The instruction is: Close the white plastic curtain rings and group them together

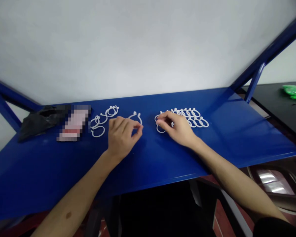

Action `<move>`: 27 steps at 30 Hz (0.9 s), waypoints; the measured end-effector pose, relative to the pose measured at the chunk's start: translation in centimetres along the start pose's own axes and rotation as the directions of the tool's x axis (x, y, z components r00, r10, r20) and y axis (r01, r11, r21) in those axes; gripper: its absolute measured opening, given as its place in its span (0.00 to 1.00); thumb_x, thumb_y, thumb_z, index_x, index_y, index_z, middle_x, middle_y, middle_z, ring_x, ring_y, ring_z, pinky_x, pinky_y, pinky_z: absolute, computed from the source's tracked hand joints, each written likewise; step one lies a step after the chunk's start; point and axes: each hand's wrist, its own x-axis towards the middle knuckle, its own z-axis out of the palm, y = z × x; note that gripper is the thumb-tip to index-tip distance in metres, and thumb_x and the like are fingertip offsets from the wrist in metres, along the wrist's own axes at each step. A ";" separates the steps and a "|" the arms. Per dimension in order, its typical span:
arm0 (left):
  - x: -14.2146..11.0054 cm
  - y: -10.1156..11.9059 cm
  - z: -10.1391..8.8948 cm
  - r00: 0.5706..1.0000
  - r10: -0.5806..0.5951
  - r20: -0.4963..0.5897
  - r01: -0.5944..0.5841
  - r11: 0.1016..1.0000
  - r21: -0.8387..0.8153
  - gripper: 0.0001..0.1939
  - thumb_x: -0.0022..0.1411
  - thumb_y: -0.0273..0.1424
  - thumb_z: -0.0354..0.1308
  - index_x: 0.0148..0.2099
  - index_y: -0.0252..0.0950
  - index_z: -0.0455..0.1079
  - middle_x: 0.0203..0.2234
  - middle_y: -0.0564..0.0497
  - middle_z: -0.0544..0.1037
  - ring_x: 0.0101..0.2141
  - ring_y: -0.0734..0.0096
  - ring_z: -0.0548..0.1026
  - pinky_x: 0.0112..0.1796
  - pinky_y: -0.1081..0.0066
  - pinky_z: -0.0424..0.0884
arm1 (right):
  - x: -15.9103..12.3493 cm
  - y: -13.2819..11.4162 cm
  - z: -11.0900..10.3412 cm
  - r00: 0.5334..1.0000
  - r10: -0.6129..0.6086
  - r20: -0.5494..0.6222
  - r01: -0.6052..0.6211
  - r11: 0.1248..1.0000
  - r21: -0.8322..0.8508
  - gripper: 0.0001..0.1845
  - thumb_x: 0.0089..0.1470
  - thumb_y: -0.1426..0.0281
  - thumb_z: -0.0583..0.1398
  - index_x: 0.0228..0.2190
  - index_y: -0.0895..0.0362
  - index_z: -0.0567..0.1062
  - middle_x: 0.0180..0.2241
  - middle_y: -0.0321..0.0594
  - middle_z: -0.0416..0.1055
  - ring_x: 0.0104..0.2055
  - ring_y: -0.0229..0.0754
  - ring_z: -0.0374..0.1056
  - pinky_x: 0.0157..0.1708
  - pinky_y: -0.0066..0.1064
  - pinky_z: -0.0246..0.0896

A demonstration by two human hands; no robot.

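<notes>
Your left hand point(122, 136) is nearly closed, with the thumb and the index finger together; they seem to pinch a white open ring point(141, 120) by its right side. This ring stands out just beyond the knuckles, on the far side of the hand, with its gap facing away from you. Being round, it shows no clear long axis. Your right hand point(179, 127) is half curled, well apart from it, over the near left part of a row of rings point(198, 123); whether it has hold of one, I cannot tell. That row runs from left to right, with rings overlapping in two lines. Left of your left hand lie some loose rings point(98, 136), thin, smooth, perhaps plastic, with small knobs. Farther left are a pixelated object point(75, 125) and a dark, wrinkled bag point(37, 123). All rest on the smooth, glossy blue table point(148, 164).
</notes>
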 end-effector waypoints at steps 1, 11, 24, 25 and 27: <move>-0.1 0.7 0.1 0.998 0.063 -0.012 -0.064 0.998 -0.025 0.05 0.65 0.29 0.60 0.35 0.41 0.68 0.28 0.54 0.79 0.32 0.63 0.71 0.37 0.60 0.61 | -0.4 -0.6 0.8 0.999 0.004 0.034 -0.007 0.996 0.094 0.10 0.63 0.61 0.61 0.40 0.55 0.74 0.32 0.37 0.77 0.32 0.37 0.72 0.34 0.31 0.66; -0.7 2.0 0.9 0.995 0.097 0.015 -0.093 0.978 -0.187 0.03 0.67 0.29 0.60 0.40 0.40 0.68 0.32 0.53 0.79 0.35 0.66 0.74 0.38 0.63 0.68 | -1.4 -0.6 3.9 0.995 0.094 -0.033 -0.078 0.940 0.332 0.06 0.62 0.65 0.60 0.38 0.55 0.72 0.31 0.36 0.76 0.32 0.36 0.73 0.34 0.30 0.69; -0.7 1.5 0.9 0.805 -0.373 0.461 0.593 0.535 -0.602 0.13 0.70 0.43 0.55 0.41 0.40 0.71 0.30 0.53 0.83 0.29 0.71 0.79 0.33 0.72 0.76 | -1.5 0.1 3.3 0.964 -0.266 -0.008 0.266 0.964 0.013 0.08 0.68 0.69 0.56 0.40 0.56 0.75 0.35 0.41 0.76 0.37 0.40 0.71 0.39 0.34 0.68; -0.6 1.6 0.8 0.808 -0.361 0.467 0.589 0.539 -0.602 0.12 0.69 0.42 0.56 0.40 0.40 0.71 0.30 0.53 0.83 0.28 0.71 0.80 0.32 0.72 0.76 | -1.6 0.2 3.3 0.957 -0.291 0.009 0.291 0.957 0.017 0.09 0.69 0.69 0.55 0.40 0.56 0.75 0.35 0.42 0.75 0.37 0.40 0.71 0.39 0.35 0.68; -0.5 1.8 0.4 0.810 -0.332 0.483 0.582 0.562 -0.588 0.11 0.70 0.40 0.56 0.37 0.40 0.69 0.29 0.53 0.83 0.26 0.72 0.80 0.29 0.74 0.74 | -1.6 0.4 2.9 0.938 -0.343 0.044 0.343 0.939 0.009 0.10 0.69 0.70 0.53 0.40 0.57 0.74 0.36 0.43 0.74 0.38 0.41 0.70 0.40 0.36 0.69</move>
